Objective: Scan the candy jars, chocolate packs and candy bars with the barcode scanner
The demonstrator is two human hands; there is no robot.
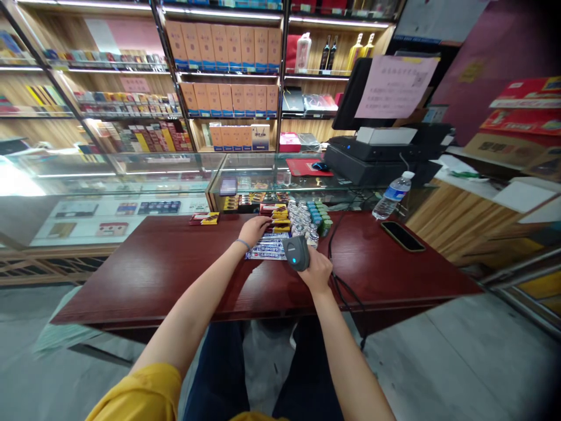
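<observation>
Right hand (319,270) fingers wrapped around grey scanner (297,252); left hand (253,229) fingers loosely spread, resting on snack packs (274,231), far side of tabletop (175,263).

Scanner and packs on the red table

I see the grey scanner (297,252) held upright in my right hand (319,270), its blue light facing me and its black cable (339,280) trailing off the near edge. Just left of it lie flat blue-and-white packs (266,250), side by side, and my left hand (253,229) rests fingers-down on them. Dark red-and-yellow packs (277,215) are stacked just beyond, touching the blue ones.
</observation>
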